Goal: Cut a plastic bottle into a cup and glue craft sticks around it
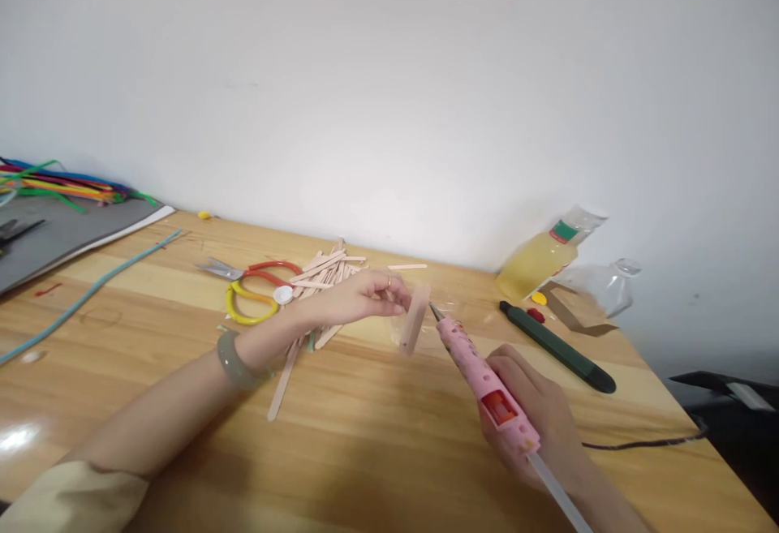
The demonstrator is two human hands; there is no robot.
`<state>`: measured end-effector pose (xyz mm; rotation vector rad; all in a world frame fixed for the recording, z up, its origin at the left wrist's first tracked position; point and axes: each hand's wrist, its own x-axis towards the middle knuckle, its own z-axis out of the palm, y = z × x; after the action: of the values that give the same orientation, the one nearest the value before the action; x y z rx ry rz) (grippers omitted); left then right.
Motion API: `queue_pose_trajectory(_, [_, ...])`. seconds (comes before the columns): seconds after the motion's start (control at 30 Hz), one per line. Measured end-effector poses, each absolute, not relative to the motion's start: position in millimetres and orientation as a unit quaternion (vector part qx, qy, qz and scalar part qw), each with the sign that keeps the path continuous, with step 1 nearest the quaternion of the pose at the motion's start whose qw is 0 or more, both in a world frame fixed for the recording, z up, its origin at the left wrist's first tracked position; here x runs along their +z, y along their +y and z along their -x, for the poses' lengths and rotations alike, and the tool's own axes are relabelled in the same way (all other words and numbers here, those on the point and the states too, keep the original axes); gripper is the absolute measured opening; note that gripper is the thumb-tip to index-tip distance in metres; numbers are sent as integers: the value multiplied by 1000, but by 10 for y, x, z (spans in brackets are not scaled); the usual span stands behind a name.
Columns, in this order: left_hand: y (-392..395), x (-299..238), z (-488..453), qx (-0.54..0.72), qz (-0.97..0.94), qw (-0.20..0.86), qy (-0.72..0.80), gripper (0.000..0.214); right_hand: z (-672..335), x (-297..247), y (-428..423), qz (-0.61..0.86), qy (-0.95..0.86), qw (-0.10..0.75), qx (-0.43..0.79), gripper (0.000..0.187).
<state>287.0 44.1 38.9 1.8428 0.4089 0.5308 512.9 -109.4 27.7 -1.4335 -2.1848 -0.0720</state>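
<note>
My left hand [374, 296], with a ring and a green bangle at the wrist, is closed on a pale wooden craft-stick piece [415, 320], slightly blurred and held upright at a tilt. Whether it is one stick or several joined cannot be made out. Gripped in my right hand [539, 411] is a pink hot glue gun [468, 354] with a clear glue stick [557, 488] coming out of its rear. The metal nozzle points at the wooden piece, close to its upper right edge; whether they touch is unclear. Behind my left hand lies a pile of craft sticks [325, 272].
Scissors [252, 294] with red and yellow handles lie left of the pile. To the right are a dark green pen-like tool [557, 346], a cut bottle [541, 261] with yellowish contents and a clear bottle top [608, 285]. Colourful pipe cleaners [61, 182] lie far left.
</note>
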Motion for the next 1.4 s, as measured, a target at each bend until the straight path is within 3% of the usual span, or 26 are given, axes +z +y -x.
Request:
queue_pose_trajectory(0.27, [458, 385, -2863, 250, -727, 609, 197, 11, -5108, 348, -1109, 485, -843, 228, -45, 9])
queue_pose_trajectory(1.4, [491, 393, -2823, 271, -706, 615, 222, 12, -5096, 325, -1123, 466, -855, 211, -82, 5])
